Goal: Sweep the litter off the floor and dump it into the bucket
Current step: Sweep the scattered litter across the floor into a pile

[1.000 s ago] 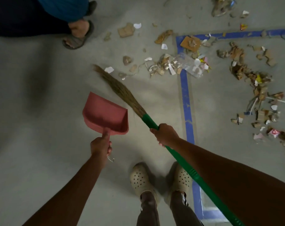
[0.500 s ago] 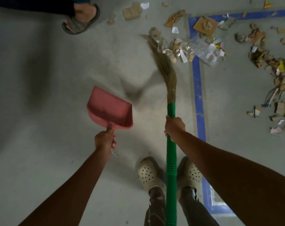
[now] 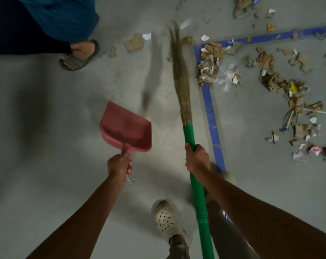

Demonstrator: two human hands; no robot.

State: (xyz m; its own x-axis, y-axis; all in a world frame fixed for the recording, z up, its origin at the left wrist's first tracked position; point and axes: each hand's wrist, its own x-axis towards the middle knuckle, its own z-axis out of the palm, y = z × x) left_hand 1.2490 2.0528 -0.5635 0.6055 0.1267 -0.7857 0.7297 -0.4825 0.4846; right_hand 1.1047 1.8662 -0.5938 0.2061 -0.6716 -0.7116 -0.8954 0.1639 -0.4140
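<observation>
My left hand (image 3: 119, 163) grips the handle of a red dustpan (image 3: 126, 128), held above the grey floor with its mouth pointing away from me. My right hand (image 3: 196, 158) grips the green handle of a broom (image 3: 193, 165). Its straw bristles (image 3: 179, 71) stretch forward, blurred, just left of a litter pile (image 3: 210, 70) of crumpled paper and clear plastic at the corner of the blue tape. More cardboard scraps (image 3: 281, 83) trail off to the right. No bucket is in view.
Another person stands at top left, a sandalled foot (image 3: 80, 55) close to the loose scraps (image 3: 134, 43). Blue floor tape (image 3: 211, 116) runs forward beside the broom and turns right. My own pale clog (image 3: 166, 219) is below the hands.
The bristles have swept from the left across to the right, pushing the paper and plastic litter onto the taped corner. I have stepped forward; the dustpan stays held as before.
</observation>
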